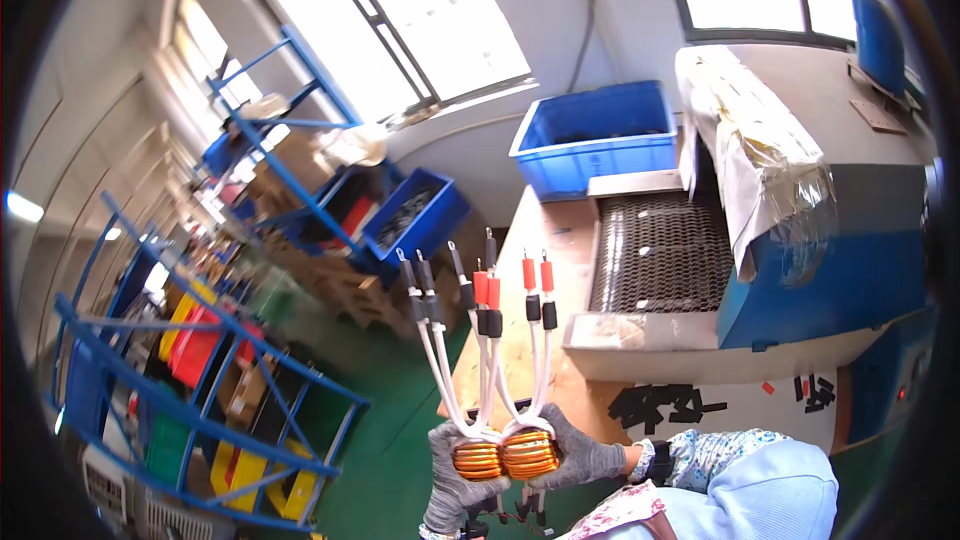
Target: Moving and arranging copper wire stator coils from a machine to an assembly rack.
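In grey gloves, my two hands hold a pair of copper-wound coils side by side and touching. My left hand [452, 485] is closed around the left coil [478, 460]. Against the outer side of the right coil [530, 454], my right hand [588, 454] is closed with its fingers partly hidden. White leads [495, 370] rise from both coils in a fan. Black sleeves [427, 308] and red sleeves [530, 274] cover their upper ends, which carry small metal terminals. Below the coils hang more wire ends, partly hidden by my hands.
Ahead right, a mesh conveyor [655, 255] runs into a blue and grey machine [800, 285]. A blue bin [600, 140] stands behind it. Black sleeve pieces [660, 405] lie on the wooden table [510, 340]. Blue racks [200, 420] with bins stand left, over green floor.
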Demonstrator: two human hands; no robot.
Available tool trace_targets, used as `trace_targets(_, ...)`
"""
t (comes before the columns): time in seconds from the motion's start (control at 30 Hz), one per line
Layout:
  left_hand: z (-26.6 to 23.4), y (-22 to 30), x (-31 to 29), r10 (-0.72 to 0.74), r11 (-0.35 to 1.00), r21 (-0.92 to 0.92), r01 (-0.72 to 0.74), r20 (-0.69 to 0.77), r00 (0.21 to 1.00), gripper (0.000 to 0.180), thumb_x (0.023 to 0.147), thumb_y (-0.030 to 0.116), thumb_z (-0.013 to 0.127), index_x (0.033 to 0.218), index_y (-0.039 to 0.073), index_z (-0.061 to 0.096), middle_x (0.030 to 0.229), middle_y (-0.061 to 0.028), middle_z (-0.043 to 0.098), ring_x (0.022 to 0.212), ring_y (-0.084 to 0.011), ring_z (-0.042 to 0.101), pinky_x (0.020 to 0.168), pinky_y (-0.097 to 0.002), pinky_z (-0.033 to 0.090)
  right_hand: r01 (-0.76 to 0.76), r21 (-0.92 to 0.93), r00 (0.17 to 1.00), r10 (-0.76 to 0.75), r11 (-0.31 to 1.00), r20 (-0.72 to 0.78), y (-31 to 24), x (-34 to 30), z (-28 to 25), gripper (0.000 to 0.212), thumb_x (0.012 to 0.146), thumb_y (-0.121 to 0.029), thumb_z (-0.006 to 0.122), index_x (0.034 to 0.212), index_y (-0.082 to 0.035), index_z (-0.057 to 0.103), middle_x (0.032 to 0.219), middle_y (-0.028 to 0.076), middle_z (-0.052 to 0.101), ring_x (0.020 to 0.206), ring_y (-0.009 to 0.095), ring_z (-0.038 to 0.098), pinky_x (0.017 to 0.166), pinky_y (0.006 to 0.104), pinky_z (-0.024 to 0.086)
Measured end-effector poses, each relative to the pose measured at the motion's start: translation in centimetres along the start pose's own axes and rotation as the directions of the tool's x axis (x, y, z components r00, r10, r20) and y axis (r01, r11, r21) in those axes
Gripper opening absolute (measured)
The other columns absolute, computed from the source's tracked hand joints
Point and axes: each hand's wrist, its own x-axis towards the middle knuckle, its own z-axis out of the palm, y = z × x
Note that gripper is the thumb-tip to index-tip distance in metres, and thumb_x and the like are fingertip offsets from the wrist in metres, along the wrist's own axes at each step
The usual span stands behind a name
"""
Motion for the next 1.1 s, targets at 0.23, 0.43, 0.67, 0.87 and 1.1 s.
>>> trace_targets(0.23, -1.3, -4.9, 17.9, -0.048, 0.994, -0.07, 0.08, 0.383, 0.923, 0.09, 0.047, 0.016, 0.089, 0.117, 0.007, 0.033, 0.105, -0.0092, 0.051, 0.096, -0.0196, 0.056, 0.082, -0.0324, 0.051, -0.104, -0.2, 0.832, -0.025, 0.974, -0.554, 2.0, 7.1, -5.2, 0.088, 0.063, -0.026, 0.083, 0.124, -0.003, 0.025, 0.117, 0.015, 0.04, 0.11, 0.021, 0.047, 0.092, 0.0325, 0.043)
trace_targets(0.43, 5.0, -7.9, 32.0, 0.098, 0.987, -0.157, 0.037, 0.762, 0.64, 0.082, 0.049, 0.014, 0.087, 0.117, 0.008, 0.041, 0.107, -0.0076, 0.051, 0.099, -0.0177, 0.052, 0.086, -0.0311, 0.047, 0.061, -0.033, 0.504, -0.06, 0.998, -0.862, 2.6, 10.3, -9.3, 0.082, 0.065, -0.017, 0.081, 0.119, -0.006, 0.021, 0.115, 0.01, 0.039, 0.108, 0.018, 0.047, 0.089, 0.0309, 0.046)
trace_targets(0.67, 16.6, -6.2, 40.4, 0.164, 0.976, -0.199, 0.093, 0.942, 0.294, 0.07, 0.054, 0.011, 0.075, 0.118, 0.004, 0.047, 0.109, -0.0072, 0.054, 0.101, -0.0172, 0.052, 0.09, -0.0303, 0.044, 0.152, -0.083, 0.038, -0.09, 0.985, -0.995, 3.0, 9.7, -15.2, 0.068, 0.068, -0.002, 0.075, 0.119, -0.008, 0.031, 0.105, 0.007, 0.048, 0.091, 0.017, 0.057, 0.074, 0.0297, 0.053)
trace_targets(0.87, 26.4, -7.4, 42.1, 0.133, 0.974, -0.162, 0.161, 0.975, 0.18, 0.069, 0.053, 0.01, 0.073, 0.118, 0.003, 0.051, 0.107, -0.0088, 0.058, 0.1, -0.02, 0.055, 0.092, -0.0319, 0.044, 0.244, -0.212, -0.237, -0.154, 0.946, -0.959, 2.4, 7.1, -20.0, 0.045, 0.066, -0.005, 0.076, 0.105, -0.002, 0.053, 0.098, 0.006, 0.057, 0.082, 0.014, 0.058, 0.073, 0.0281, 0.052)
trace_targets(1.1, 30.6, -8.1, 45.7, 0.086, 0.996, -0.079, -0.045, 0.979, 0.185, 0.065, 0.064, 0.009, 0.068, 0.126, 0.005, 0.048, 0.114, -0.009, 0.058, 0.104, -0.018, 0.055, 0.094, -0.0306, 0.042, 0.162, -0.128, -0.182, -0.098, 0.979, -0.978, -0.9, 6.4, -20.4, 0.04, 0.068, -0.012, 0.076, 0.099, 0.001, 0.055, 0.089, 0.004, 0.058, 0.075, 0.012, 0.056, 0.068, 0.0264, 0.049)
